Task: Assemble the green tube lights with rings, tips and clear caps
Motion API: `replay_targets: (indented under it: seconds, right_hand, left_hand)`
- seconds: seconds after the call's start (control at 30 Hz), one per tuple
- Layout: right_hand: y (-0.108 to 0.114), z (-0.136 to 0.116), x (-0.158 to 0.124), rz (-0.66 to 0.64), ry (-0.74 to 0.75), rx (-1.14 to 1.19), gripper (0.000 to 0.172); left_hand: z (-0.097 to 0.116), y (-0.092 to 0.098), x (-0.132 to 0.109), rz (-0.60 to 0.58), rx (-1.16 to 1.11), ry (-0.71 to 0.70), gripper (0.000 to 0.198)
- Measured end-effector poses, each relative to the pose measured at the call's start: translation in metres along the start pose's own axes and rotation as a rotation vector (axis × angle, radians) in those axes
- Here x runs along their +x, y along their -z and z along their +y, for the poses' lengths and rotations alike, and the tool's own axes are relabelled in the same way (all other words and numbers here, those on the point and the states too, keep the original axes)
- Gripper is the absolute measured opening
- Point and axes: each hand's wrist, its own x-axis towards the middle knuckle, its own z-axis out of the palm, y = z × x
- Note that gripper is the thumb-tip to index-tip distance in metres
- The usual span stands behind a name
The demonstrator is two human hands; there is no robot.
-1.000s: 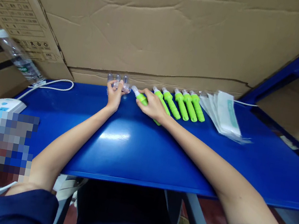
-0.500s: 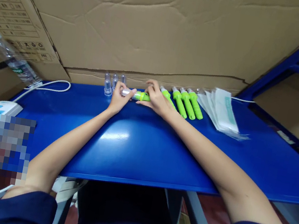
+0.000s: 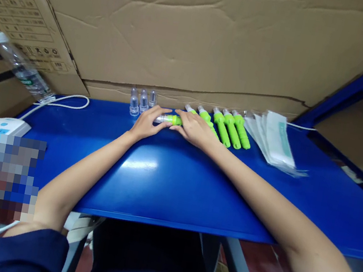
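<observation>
Between my two hands, a bright green stick with a clear cap (image 3: 169, 119) lies sideways above the table. My left hand (image 3: 146, 122) is closed around the clear end. My right hand (image 3: 194, 128) grips the green end, its fingers hiding much of it. Just behind my left hand, three clear plastic caps (image 3: 143, 100) stand upright. To the right of my right hand, several green sticks with clear tips (image 3: 230, 128) lie in a row, the nearest partly covered by that hand.
Clear packaging sleeves (image 3: 274, 140) lie fanned on the blue table (image 3: 172, 190) at right. A plastic bottle (image 3: 25, 73) leans at the left beside a white cable (image 3: 71, 105) and a power strip (image 3: 3, 128). Cardboard (image 3: 198, 40) walls the back.
My right hand's raised fingers have come down and closed on the green end. Both hands are nearer together, and the view has shifted slightly.
</observation>
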Motion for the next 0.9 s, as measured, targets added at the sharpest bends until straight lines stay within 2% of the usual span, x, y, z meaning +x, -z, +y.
replay_targets:
  seconds: [0.17,0.33,0.53,0.7,0.9]
  right_hand:
    - [-0.012,0.011,-0.013,0.036,0.063,0.117,0.063]
    - [-0.013,0.021,-0.012,0.07,0.053,0.145,0.052]
    - [0.006,0.025,-0.016,0.047,-0.049,0.006,0.036]
    - [0.01,0.024,-0.02,0.017,-0.11,-0.112,0.044]
    - [-0.001,0.044,-0.02,0.076,-0.052,-0.019,0.05]
  left_hand:
    - [0.003,-0.001,0.0,-0.01,-0.009,-0.026,0.038]
    - [0.003,-0.002,0.0,0.026,-0.009,-0.051,0.038]
    - [0.007,-0.003,0.001,0.054,-0.003,-0.024,0.037]
    - [0.006,-0.001,0.002,0.088,0.028,-0.031,0.039]
    - [0.001,0.001,0.002,0.089,0.054,-0.078,0.043]
